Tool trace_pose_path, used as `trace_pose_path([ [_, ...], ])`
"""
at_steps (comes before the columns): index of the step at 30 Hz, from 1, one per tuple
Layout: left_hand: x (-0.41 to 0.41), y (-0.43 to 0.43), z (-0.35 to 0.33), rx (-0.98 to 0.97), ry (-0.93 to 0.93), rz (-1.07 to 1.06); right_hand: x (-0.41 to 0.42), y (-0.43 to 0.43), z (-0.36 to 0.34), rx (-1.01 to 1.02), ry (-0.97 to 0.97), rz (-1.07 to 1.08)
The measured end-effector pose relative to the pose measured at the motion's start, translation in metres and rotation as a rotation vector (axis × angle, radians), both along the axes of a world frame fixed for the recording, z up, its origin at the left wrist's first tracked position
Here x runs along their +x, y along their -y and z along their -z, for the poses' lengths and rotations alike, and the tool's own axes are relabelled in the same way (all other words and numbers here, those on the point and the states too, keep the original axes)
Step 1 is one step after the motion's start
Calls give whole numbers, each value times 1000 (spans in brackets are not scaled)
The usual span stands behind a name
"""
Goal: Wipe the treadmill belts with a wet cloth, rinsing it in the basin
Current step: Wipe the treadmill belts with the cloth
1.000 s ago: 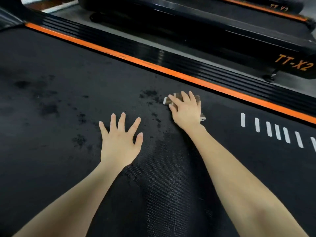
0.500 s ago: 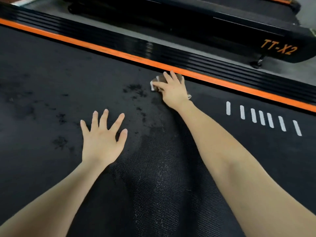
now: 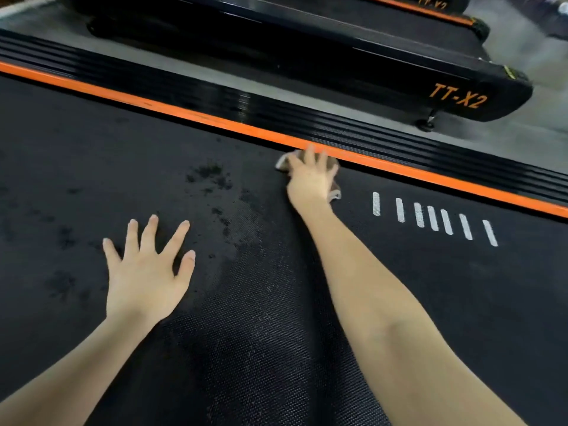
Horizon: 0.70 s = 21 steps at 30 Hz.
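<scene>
Right hand [image 3: 310,179] presses cloth [image 3: 282,162] on belt [image 3: 430,287] — beside orange stripe [image 3: 153,101].

The orange side rail [image 3: 184,114] bounds the treadmill belt [image 3: 92,155] just beyond the right hand [image 3: 310,179], with bare belt open on both sides.

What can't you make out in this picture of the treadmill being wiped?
Head view only:
- Cloth: mostly covered by the right hand; only its blurred edges show.
- Basin: outside the frame.
- Lettering on the farthest treadmill: cut off by the top edge.
</scene>
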State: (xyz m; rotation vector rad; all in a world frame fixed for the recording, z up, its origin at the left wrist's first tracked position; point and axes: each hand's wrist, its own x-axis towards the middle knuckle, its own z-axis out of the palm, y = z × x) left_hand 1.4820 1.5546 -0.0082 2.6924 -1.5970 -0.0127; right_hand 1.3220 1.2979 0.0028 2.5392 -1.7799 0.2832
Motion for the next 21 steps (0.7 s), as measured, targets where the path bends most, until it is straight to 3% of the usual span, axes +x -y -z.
trace_pose_path([
  [5,4,-3,0,0,8,31,-27,14,-2,23,-37,-196],
  [12,3,-3,0,-4,9,19,-149,25,-2,47,-28,132],
  [17,-1,0,-2,11,15,-5,-103,13,-3,93,12,324],
  [21,-1,0,0,2,26,-6,-25,-10,-1,36,-2,28],
])
